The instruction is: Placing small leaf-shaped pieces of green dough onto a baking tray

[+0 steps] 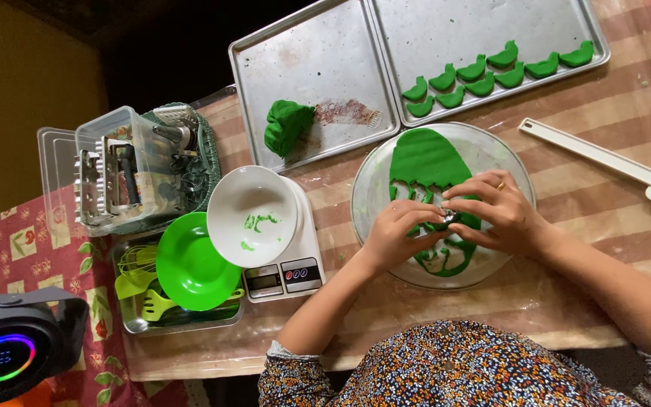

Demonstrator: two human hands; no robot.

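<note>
A sheet of rolled green dough (423, 160) lies on a round glass plate (510, 162), with shapes cut out of its near part. Over that part, my left hand (397, 234) and my right hand (495, 211) meet around a small metal cookie cutter (448, 216), fingers pinching it from both sides. My right hand wears a ring. Several green cut-out dough pieces (491, 73) lie in rows on the right baking tray (446, 30). A lump of green dough (288, 126) sits on the left baking tray (318, 60).
A white bowl (252, 215) smeared with green rests on a kitchen scale (284, 277). Beside it are a green plate (190, 264) over a metal tray of utensils, a clear box of cutters (126, 169), a long white tool (604, 157) and a black speaker (9, 347).
</note>
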